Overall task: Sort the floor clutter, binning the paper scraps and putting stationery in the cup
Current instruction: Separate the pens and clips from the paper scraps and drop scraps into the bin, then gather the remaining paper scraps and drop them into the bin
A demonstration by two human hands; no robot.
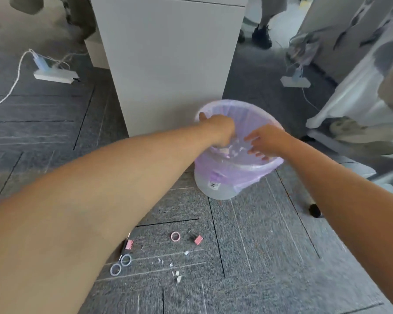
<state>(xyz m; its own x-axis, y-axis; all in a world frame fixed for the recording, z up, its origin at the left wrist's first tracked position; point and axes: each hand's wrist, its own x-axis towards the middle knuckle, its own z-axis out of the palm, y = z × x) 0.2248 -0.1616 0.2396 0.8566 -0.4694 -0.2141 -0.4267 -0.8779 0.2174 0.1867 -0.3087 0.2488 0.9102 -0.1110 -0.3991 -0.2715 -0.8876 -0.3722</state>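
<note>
Forearms fill my near view; both reach over the lined bin (pixel 225 184). My left hand (pixel 220 130) is curled above scraps (pixel 230 151) inside, contents hidden; right hand (pixel 267 140) is splayed, empty. Behind them, floor scraps (pixel 177 276) and binder clip (pixel 198 239) wait; no cup visible.

**Both bare arms stretched forward, hands meeting at one o'clock**

The left arm comes in from eight o'clock, long and nearly straight, forearm bare, rising across the view toward one o'clock. The left hand (pixel 220 129) is turned knuckles-up, wrist bent downward, fingers curled down and bunched together so their tips are hidden.

The right arm enters from four o'clock, also bare, angled up and inward. The right hand (pixel 267 141) sits just beside the left, apart from it, palm facing left, fingers (pixel 252 138) spread loose and slightly blurred, pointing toward nine o'clock.
</note>
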